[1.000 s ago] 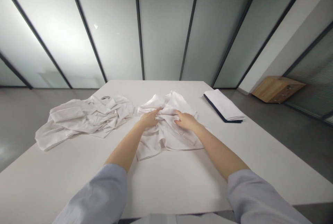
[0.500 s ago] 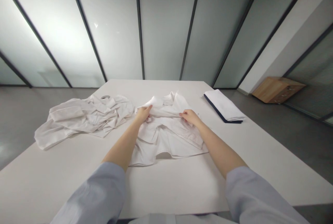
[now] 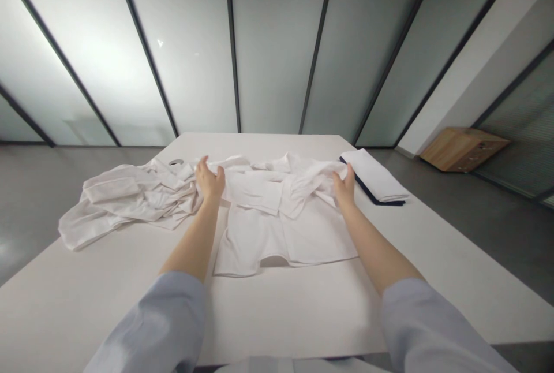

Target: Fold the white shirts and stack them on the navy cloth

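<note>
A white shirt (image 3: 264,234) lies spread on the table before me, its hem towards me and its upper part loosely folded and rumpled. My left hand (image 3: 210,181) is at the shirt's left side, thumb and fingers apart, between it and a crumpled heap of white cloth (image 3: 134,194). At the right side, my right hand (image 3: 345,186) also has its thumb and fingers spread, beside the bunched fabric there. Its fingertips are partly hidden, and I cannot tell how firmly they touch the cloth.
The white table (image 3: 285,309) reaches towards frosted glass panels (image 3: 277,44). Folded white cloth (image 3: 374,174) rests on a dark folded piece (image 3: 389,203) at the right. A small dark ring-shaped object (image 3: 176,161) is behind the heap. A wooden cabinet (image 3: 459,148) stands on the floor.
My hands have moved apart, left and right, and their pinch on the shirt has opened. The upper fabric now spreads wider, with the right side reaching towards the folded stack.
</note>
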The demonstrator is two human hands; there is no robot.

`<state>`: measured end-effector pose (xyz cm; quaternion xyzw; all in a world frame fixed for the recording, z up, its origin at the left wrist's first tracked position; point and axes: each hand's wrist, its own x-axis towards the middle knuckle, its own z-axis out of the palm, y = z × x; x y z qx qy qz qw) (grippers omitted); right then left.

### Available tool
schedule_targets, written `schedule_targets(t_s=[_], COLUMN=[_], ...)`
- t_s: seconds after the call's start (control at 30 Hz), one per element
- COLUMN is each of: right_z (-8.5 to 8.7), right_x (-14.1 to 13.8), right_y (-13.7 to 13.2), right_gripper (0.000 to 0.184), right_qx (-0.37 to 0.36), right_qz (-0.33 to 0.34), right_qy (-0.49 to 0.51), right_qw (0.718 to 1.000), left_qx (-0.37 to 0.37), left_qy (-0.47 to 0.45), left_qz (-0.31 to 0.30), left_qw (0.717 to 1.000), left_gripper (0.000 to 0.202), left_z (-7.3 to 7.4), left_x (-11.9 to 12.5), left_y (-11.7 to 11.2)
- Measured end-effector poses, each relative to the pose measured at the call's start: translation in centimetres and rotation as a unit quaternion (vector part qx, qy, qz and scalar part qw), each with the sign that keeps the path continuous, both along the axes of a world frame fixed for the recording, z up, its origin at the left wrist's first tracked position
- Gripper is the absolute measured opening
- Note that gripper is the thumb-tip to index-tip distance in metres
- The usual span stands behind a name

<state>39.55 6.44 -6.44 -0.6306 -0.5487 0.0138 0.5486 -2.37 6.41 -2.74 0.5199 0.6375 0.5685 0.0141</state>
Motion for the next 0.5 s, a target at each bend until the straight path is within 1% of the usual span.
schedule_targets(t_s=[0.03,0.07,0.1,0.13,0.17,0.23,0.27,0.3,0.33,0.4,0.5], right_z=[0.2,0.3,0.4,0.4,0.4,0.1,0.0,-0.1,-0.1,0.2,1.2], right_x=[-1.0,-2.1,-3.3,-4.5,-5.6,-7.1,-7.4,-7.5,-7.4,-6.9,-6.2], right_y=[-0.4,-0.8,-1.3,-1.8,-2.2,-2.9,-3.1,-3.2,-3.2,-3.0,-3.0], right_gripper=[0.069,0.067,0.065,0.063,0.062,0.064,0.064,0.063,0.062,0.058,0.058], right_qx=[-0.007,-0.021,-0.046,-0.080,-0.123,-0.218,-0.258,-0.289,-0.311,-0.333,-0.345], right_qz=[0.022,0.062,0.105,0.145,0.175,0.193,0.186,0.174,0.159,0.131,0.079], right_qy=[-0.063,-0.140,-0.215,-0.281,-0.333,-0.390,-0.401,-0.403,-0.398,-0.383,-0.372], right_qw=[0.998,0.988,0.970,0.945,0.918,0.874,0.859,0.851,0.848,0.851,0.858], left_qx=[-0.027,-0.060,-0.093,-0.122,-0.153,-0.236,-0.278,-0.314,-0.341,-0.374,-0.393], left_qy=[0.062,0.120,0.175,0.228,0.273,0.328,0.342,0.349,0.350,0.350,0.368], left_qz=[-0.051,-0.110,-0.167,-0.206,-0.227,-0.232,-0.227,-0.222,-0.216,-0.200,-0.187], left_qw=[0.996,0.985,0.966,0.944,0.923,0.885,0.868,0.855,0.845,0.835,0.822], left_gripper=[0.047,0.042,0.041,0.043,0.048,0.062,0.067,0.072,0.075,0.080,0.089], left_z=[0.2,0.2,0.1,-0.2,-0.6,-1.6,-2.1,-2.5,-2.8,-2.9,-2.4], left_x=[1.1,2.3,3.5,4.7,5.7,7.1,7.4,7.5,7.5,7.1,6.6], left_y=[-0.4,-0.8,-1.2,-1.5,-1.8,-2.2,-2.3,-2.4,-2.4,-2.3,-2.4])
